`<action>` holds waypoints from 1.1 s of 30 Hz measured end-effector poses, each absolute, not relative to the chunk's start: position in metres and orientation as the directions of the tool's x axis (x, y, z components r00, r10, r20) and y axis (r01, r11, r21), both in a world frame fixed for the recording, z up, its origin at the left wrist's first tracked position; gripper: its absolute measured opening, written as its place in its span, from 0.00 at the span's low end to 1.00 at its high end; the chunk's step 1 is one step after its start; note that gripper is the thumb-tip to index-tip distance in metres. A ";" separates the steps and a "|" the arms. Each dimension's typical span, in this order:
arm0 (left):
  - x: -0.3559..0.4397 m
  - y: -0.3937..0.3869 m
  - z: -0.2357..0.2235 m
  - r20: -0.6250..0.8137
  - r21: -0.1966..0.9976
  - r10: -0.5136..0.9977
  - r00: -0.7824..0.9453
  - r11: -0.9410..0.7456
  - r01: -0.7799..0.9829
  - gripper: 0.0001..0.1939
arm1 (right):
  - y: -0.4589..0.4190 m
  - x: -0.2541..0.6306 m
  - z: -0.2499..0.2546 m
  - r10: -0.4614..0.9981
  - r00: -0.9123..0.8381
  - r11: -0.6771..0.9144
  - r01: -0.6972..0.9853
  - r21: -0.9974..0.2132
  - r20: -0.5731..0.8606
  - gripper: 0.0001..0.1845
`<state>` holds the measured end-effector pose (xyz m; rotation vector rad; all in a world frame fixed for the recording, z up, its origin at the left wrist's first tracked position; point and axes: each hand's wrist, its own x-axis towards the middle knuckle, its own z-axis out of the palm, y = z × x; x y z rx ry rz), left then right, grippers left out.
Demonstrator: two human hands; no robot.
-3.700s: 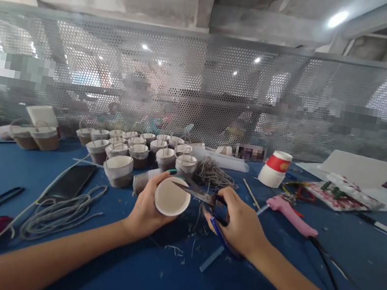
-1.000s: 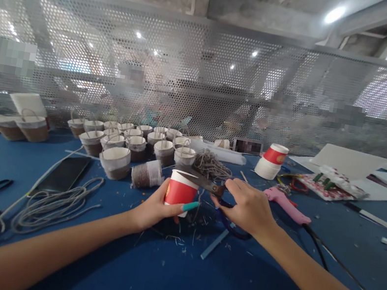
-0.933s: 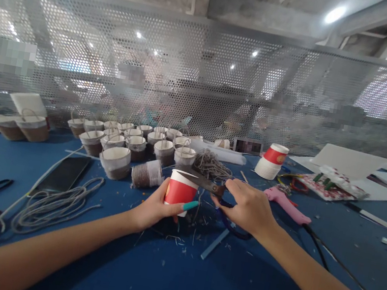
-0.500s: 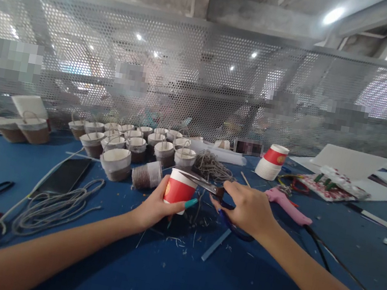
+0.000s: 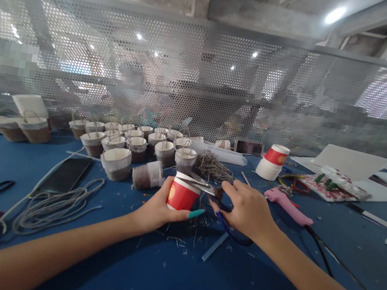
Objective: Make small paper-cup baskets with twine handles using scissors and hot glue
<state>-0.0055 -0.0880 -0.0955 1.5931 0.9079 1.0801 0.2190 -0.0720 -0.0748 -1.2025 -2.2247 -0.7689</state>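
Observation:
A red and white paper cup (image 5: 183, 197) is in my left hand (image 5: 155, 211), my fingers wrapped round its side and the thumb, with its long teal nail, across the front. My right hand (image 5: 247, 209) grips a pair of scissors (image 5: 210, 189) by its blue handles. The blades are a little apart and lie at the cup's upper edge, one seeming to pass over the rim. Whether they bite into the paper I cannot tell. Just left of the cup, a twine-wrapped cup (image 5: 147, 175) lies on its side.
Several cord-handled cups (image 5: 135, 147) stand behind, with a tangle of grey cord (image 5: 214, 166) beside them. At right are a stack of paper cups (image 5: 271, 163) and a pink glue gun (image 5: 289, 207). A phone (image 5: 65, 176) and coiled cord (image 5: 58, 211) lie left on the blue table (image 5: 169, 281).
At first the cup's open mouth faced me; now its red side does. In the last half second it has shifted slightly right and tilted, and the scissor blades have parted a little.

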 end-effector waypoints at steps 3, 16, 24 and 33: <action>-0.006 -0.086 -0.098 0.237 0.960 0.916 0.324 -0.272 0.067 0.31 | -0.072 0.221 -0.073 0.543 -0.496 0.461 0.851 0.253 0.677 0.20; -0.007 -0.085 -0.101 0.262 0.953 0.923 0.281 -0.294 0.076 0.33 | -0.072 0.220 -0.070 0.459 -0.530 0.516 0.812 0.271 0.713 0.15; -0.008 -0.083 -0.103 0.256 0.953 0.932 0.257 -0.287 0.092 0.33 | -0.076 0.218 -0.068 0.441 -0.524 0.483 0.823 0.299 0.729 0.16; -0.007 -0.088 -0.098 0.278 0.940 0.927 0.252 -0.316 0.126 0.32 | -0.075 0.218 -0.070 0.406 -0.524 0.463 0.824 0.325 0.749 0.16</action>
